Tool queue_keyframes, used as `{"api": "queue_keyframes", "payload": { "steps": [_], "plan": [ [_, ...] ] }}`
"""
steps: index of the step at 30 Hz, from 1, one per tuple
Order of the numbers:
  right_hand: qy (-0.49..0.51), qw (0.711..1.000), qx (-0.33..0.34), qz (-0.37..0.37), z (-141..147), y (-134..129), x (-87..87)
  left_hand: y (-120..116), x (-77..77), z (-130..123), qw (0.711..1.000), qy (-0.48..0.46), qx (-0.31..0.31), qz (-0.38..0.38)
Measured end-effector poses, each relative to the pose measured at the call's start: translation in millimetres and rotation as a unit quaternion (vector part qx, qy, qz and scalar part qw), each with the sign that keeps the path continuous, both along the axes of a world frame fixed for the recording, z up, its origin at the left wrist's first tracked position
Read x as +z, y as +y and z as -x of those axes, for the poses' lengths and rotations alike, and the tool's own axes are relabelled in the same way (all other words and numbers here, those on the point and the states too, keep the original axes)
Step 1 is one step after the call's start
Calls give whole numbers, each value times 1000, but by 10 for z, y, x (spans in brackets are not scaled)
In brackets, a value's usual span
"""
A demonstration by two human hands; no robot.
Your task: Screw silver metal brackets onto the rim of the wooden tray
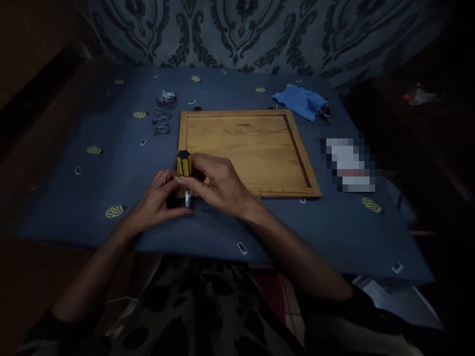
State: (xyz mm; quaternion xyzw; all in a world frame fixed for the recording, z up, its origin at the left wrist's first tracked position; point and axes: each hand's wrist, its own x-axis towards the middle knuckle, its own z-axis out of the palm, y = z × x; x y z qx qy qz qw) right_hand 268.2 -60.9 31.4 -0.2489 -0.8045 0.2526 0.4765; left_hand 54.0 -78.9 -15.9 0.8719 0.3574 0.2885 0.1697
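A screwdriver [184, 163] with a yellow and black handle stands upright over the near left corner of a framed wooden panel [245, 148]. My right hand [220, 185] is closed, its fingers at the screwdriver just below the handle. Beside it my left hand [158, 200] curls round a small metal part [187, 199] at the panel's front edge, thumb below and fingers above. The fingers of both hands meet in front of the screwdriver, and its tip is hidden. Several small dark holes show along the panel's front rail.
Small metal pieces [162, 122] and further metal parts [167, 98] lie left of the panel on the blue cloth [89, 193]. A bright blue rag [301, 101] with a dark object [326, 111] is at the back right. A pixelated pale item [351, 165] lies at the right.
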Motion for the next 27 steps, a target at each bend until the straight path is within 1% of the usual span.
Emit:
{"api": "queue_keyframes", "payload": {
  "steps": [6, 12, 15, 18, 21, 23, 27],
  "plan": [
    [-19, 999, 31, 13, -22, 26, 20, 23, -36, 14, 1000, 0, -1, -13],
    [-14, 999, 27, 34, -19, 5, 34, 15, -26, 17, 1000, 8, 8, -3],
    [40, 996, 9, 75, -6, -30, 73, 5, 1, 7, 1000, 18, 13, 13],
    [137, 980, -39, 141, -9, -55, 126, -2, 32, -1, 999, 18, 13, 25],
    [182, 967, -66, 165, -37, -57, 139, -8, 55, -8, 999, 12, 12, 38],
    [176, 967, -60, 173, -57, -60, 111, -9, 59, -13, 999, 11, 10, 38],
    [132, 974, -54, 177, -69, -85, 24, -3, 47, -21, 1000, 7, 6, 26]
  ]
}}
